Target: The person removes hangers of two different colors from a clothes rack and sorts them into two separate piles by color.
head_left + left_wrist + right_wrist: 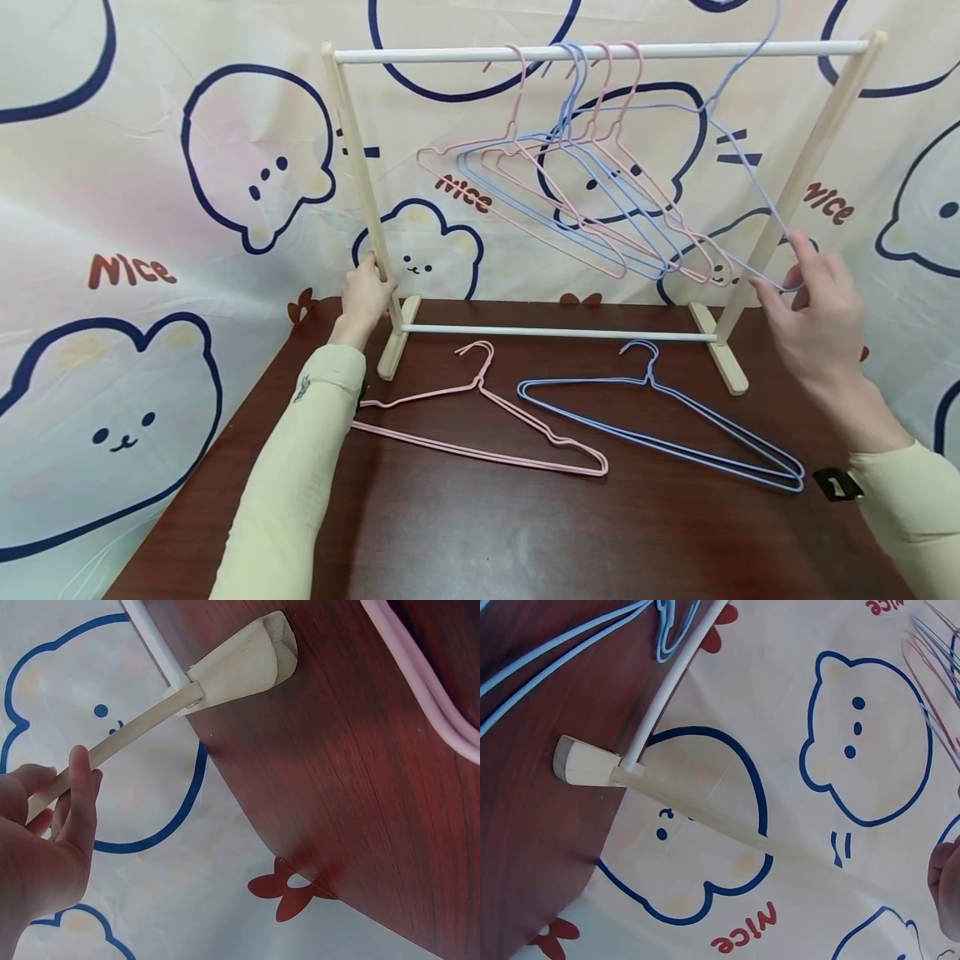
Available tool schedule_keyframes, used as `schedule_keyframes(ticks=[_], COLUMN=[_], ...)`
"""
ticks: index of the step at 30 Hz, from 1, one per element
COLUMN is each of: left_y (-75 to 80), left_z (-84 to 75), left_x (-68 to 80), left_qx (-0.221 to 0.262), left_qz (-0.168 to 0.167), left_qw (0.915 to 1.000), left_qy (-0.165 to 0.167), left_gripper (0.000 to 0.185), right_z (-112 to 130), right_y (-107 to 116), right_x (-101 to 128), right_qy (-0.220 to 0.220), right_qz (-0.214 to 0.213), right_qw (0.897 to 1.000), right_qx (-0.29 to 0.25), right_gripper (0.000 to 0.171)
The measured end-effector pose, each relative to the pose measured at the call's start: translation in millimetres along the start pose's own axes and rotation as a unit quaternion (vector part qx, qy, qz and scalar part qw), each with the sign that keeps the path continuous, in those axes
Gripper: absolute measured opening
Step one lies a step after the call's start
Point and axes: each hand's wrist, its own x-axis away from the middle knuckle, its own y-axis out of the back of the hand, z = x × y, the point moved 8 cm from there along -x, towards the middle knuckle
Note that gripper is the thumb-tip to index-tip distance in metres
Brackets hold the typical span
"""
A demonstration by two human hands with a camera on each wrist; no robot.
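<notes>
A wooden rack with a white top rod [420, 55] stands on a dark wooden table [525, 533]. My left hand [369, 287] grips the rack's left post [358, 167]; the left wrist view shows the fingers of that hand [52, 825] curled round the post [127, 735]. My right hand [787, 279] pinches the lower corner of a blue hanger [759, 190], whose hook reaches up at the rod's right end. Several pink and blue hangers [585, 192] hang from the rod. A pink hanger [480, 417] and a blue hanger [660, 425] lie flat on the table.
A cartoon bear cloth [150, 208] hangs behind and left of the table. The rack's feet [396, 337] [585, 761] rest near the table's back edge, joined by a white lower rod [555, 332]. A small black tag [836, 483] shows at my right cuff.
</notes>
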Motion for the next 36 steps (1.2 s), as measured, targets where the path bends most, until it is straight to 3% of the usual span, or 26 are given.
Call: schedule_keyframes(ticks=[10,22,30,36], left_y=[1.0,0.4,0.6,0.2], left_z=[-1.0,-2.3,-2.7,-2.2], left_x=[-0.4,-1.2,-1.5,-0.8], left_qx=[-0.005,-0.004,0.002,-0.001], left_qz=[-0.003,-0.003,-0.007,-0.009], left_qw=[0.9999,0.9999,0.9998,0.9998], left_qy=[-0.012,-0.014,-0.018,-0.018], left_gripper=[0.028,0.027,0.026,0.027], right_z=[-34,-39,-46,-47], right_y=[21,51,64,74], right_x=[19,41,57,70], right_qy=[-0.011,-0.013,-0.119,-0.123], right_qz=[-0.032,0.000,0.046,0.035], right_qw=[0.999,0.999,0.991,0.991], right_qx=[0.008,0.047,0.033,-0.025], right_gripper=[0.064,0.057,0.069,0.060])
